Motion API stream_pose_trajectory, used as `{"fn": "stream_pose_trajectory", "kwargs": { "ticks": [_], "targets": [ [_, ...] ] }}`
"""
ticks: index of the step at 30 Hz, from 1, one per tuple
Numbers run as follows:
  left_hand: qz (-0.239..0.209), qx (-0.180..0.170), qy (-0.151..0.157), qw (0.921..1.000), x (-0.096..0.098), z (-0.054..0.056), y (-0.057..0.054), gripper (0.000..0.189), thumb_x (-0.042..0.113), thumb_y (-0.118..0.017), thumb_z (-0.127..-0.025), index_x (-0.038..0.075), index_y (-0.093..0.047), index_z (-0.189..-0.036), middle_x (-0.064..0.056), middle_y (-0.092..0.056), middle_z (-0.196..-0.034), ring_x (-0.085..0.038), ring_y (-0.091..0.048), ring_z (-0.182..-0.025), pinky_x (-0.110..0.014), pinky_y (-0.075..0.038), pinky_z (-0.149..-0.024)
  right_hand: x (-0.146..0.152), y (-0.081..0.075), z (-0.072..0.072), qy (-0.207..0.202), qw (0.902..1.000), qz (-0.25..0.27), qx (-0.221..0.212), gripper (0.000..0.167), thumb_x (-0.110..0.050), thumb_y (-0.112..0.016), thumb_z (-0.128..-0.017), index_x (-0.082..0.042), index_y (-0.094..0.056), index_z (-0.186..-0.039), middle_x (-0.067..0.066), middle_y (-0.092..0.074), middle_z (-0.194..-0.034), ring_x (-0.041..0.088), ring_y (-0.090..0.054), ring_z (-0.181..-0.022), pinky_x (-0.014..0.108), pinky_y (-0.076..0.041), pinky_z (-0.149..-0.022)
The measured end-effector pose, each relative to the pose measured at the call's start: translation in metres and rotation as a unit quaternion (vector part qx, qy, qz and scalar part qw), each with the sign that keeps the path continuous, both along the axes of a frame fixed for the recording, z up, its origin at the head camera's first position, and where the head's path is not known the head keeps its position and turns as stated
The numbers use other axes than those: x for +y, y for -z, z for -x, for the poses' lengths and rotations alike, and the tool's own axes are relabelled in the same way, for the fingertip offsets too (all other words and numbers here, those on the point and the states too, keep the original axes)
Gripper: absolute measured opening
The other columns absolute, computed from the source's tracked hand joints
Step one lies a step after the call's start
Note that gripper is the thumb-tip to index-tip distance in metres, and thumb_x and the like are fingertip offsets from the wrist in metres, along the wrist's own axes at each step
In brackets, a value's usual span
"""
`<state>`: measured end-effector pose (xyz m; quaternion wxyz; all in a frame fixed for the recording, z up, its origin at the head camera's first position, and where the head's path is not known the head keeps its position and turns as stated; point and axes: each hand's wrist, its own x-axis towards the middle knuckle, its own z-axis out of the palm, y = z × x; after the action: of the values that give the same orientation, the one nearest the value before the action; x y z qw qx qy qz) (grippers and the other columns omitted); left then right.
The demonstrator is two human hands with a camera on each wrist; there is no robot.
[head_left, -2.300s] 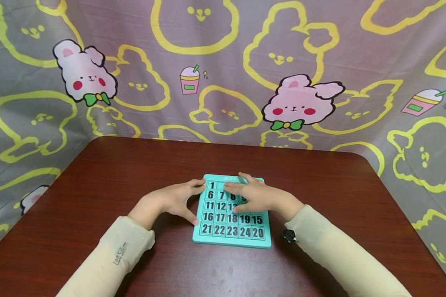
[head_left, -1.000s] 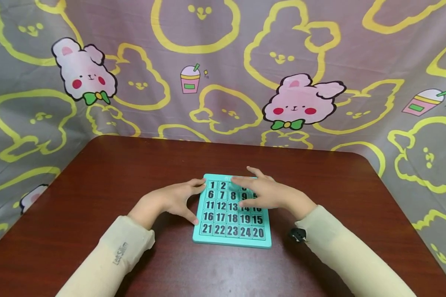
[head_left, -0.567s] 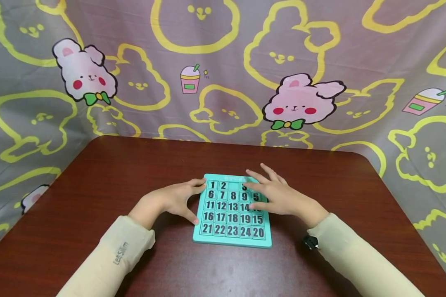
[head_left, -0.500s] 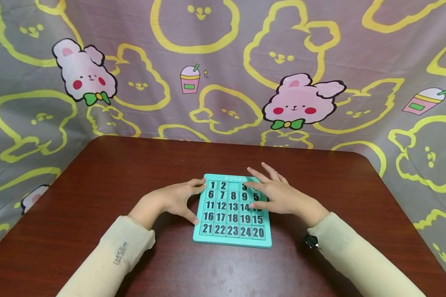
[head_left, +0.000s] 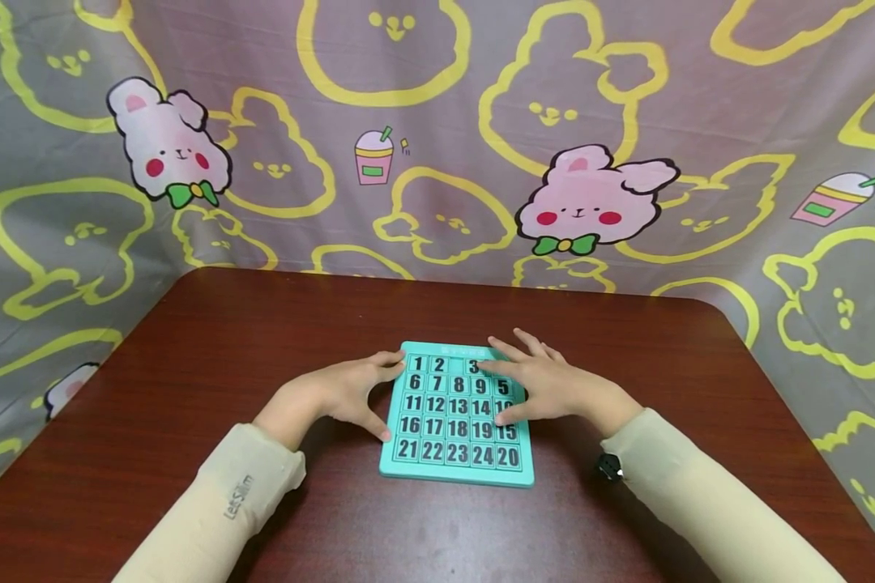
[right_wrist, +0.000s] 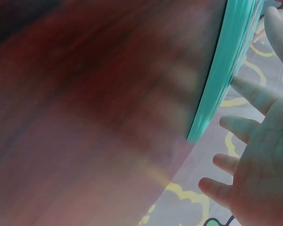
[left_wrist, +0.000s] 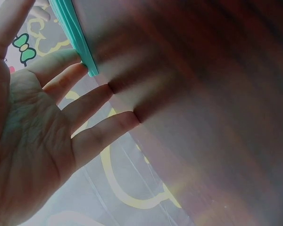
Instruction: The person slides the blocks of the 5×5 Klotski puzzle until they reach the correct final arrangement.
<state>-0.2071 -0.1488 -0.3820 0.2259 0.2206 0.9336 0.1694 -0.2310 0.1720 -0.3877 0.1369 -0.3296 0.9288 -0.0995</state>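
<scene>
A turquoise number slide puzzle [head_left: 455,477] lies flat on the table. My left hand [head_left: 339,393] steadies its left side, the thumb near the lower part and the index finger at the upper corner. Those fingers look mostly straight, and in the left wrist view the index finger touches the puzzle's edge. My right hand [head_left: 550,385] spreads over the right side, with a fingertip on the number 3 tile [head_left: 473,367]. A gap [head_left: 456,365] shows between the 2 tile [head_left: 439,365] and the 3. The top right tile is hidden under my right hand.
The dark reddish-brown table [head_left: 299,316] has rounded far corners. A grey-pink curtain [head_left: 437,138] with rabbit prints hangs behind it and at both sides. Black devices, one visible at the right wrist [head_left: 609,467], sit at the sleeve cuff.
The gap has passed from the second to the third place in the top row, the 2 now beside the 1. My right hand has moved right, and the 3 tile has slid slightly left.
</scene>
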Motion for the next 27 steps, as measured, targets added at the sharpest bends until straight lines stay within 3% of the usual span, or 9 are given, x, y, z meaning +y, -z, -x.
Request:
{"fn": "stream_pose_trajectory", "kwargs": {
  "ticks": [14, 21, 27],
  "targets": [
    [-0.005, 0.004, 0.003, 1.0000, 0.000, 0.001, 0.002, 0.110, 0.042, -0.088, -0.072, 0.011, -0.027, -0.157, 0.001, -0.012, -0.168, -0.026, -0.023, -0.152, -0.047, -0.035, -0.116, -0.021, -0.001, 0.004, -0.018, 0.9998, -0.010, -0.006, 0.083, -0.064, -0.068, -0.083, -0.031, -0.039, -0.154, 0.003, -0.013, -0.169, 0.043, 0.001, -0.153, 0.075, -0.016, -0.112],
    [-0.007, 0.002, 0.003, 1.0000, -0.001, 0.001, 0.002, 0.110, 0.043, -0.088, -0.072, 0.011, -0.027, -0.158, 0.002, -0.012, -0.169, -0.026, -0.024, -0.152, -0.047, -0.035, -0.116, -0.002, -0.004, -0.002, -0.021, 0.9994, 0.008, 0.027, 0.081, -0.059, -0.071, -0.083, -0.028, -0.043, -0.152, 0.007, -0.017, -0.168, 0.045, -0.002, -0.152, 0.077, -0.019, -0.109],
    [-0.007, 0.002, 0.002, 1.0000, -0.001, 0.001, 0.002, 0.110, 0.042, -0.089, -0.071, 0.011, -0.027, -0.157, 0.001, -0.012, -0.169, -0.026, -0.022, -0.153, -0.047, -0.034, -0.117, 0.019, -0.002, -0.006, -0.003, 0.9993, 0.006, 0.036, 0.089, -0.060, -0.077, -0.076, -0.028, -0.044, -0.152, 0.005, -0.018, -0.168, 0.045, -0.003, -0.152, 0.078, -0.020, -0.108]
  ]
}}
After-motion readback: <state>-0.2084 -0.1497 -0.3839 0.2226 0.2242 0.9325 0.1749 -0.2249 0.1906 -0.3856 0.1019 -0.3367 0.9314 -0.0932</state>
